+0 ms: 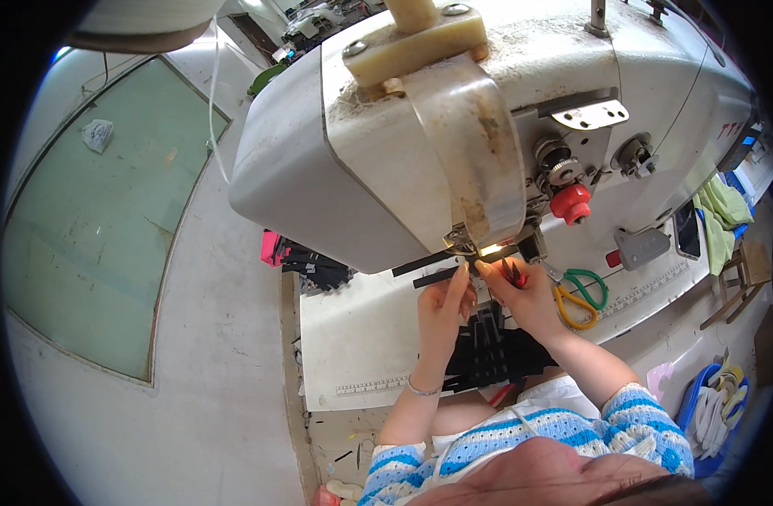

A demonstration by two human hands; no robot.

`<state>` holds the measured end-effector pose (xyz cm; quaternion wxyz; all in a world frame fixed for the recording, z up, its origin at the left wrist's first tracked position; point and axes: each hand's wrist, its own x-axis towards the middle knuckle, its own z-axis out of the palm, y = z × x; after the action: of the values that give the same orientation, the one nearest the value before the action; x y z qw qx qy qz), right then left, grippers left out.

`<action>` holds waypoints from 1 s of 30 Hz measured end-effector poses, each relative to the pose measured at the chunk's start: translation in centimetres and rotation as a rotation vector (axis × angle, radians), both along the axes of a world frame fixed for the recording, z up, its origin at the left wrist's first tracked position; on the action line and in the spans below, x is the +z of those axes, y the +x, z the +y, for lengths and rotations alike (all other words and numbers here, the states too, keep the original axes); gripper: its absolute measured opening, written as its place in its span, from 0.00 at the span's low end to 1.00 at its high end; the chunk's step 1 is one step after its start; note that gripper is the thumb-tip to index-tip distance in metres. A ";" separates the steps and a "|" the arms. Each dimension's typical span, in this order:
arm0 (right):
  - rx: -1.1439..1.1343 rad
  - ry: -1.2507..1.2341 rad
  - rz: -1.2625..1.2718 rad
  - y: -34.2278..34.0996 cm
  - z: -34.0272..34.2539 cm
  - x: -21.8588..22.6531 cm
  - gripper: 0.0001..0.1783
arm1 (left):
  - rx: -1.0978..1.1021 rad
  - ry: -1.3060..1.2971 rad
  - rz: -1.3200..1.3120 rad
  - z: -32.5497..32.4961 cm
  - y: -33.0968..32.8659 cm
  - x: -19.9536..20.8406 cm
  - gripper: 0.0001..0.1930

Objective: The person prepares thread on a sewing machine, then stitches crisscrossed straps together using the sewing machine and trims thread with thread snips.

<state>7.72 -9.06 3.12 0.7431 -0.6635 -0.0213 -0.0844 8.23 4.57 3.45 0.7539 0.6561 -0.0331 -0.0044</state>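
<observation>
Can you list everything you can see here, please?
Sewing machine: one, white, centre
Knob: one, red, machine's front
Table: one, white, under machine
Strips: two, black, by left hand
Material pile: one, black, below hands
Scissors: one, green and yellow, table's right
Phone: one, black, table's right end
Cloth: one, pale green, far right
Basket: one, blue, lower right
Panel: one, pale green, left
Small tool: one, black-red, right hand
Left hand: one, bare, at strips
Right hand: one, bare, holding small tool

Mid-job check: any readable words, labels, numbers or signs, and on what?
None I can quote.
Red marks on sewing machine: too small.
Ruler scales along white worktable: too small.
Blue-lit display at machine's right end: too small.
</observation>
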 end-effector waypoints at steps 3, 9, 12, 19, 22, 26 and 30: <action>0.015 -0.019 -0.016 0.2 -0.2 -0.6 0.17 | -0.056 0.013 0.023 0.0 0.7 0.3 0.11; 0.109 0.021 0.010 0.1 -0.6 -0.8 0.13 | -0.045 -0.027 -0.063 -0.5 1.0 0.1 0.08; 0.117 0.024 0.001 0.0 -0.6 -0.7 0.13 | -0.051 -0.044 -0.051 -0.4 0.8 0.2 0.07; 0.094 0.052 0.058 -0.1 -0.2 0.7 0.11 | -0.046 -0.176 0.027 -0.6 1.1 0.4 0.07; 0.069 0.089 0.074 0.0 0.2 0.6 0.10 | -0.035 -0.189 0.076 -0.6 1.4 1.0 0.07; 0.054 0.115 0.065 0.0 0.3 0.5 0.10 | -0.093 -0.195 0.094 -0.2 1.7 1.2 0.08; 0.030 0.106 0.071 0.2 0.3 0.7 0.10 | -0.069 -0.193 0.092 -0.2 1.9 1.1 0.09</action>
<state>7.88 -8.71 3.78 0.7786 -0.6255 -0.0003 -0.0504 10.16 4.33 4.53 0.8137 0.5781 -0.0211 -0.0573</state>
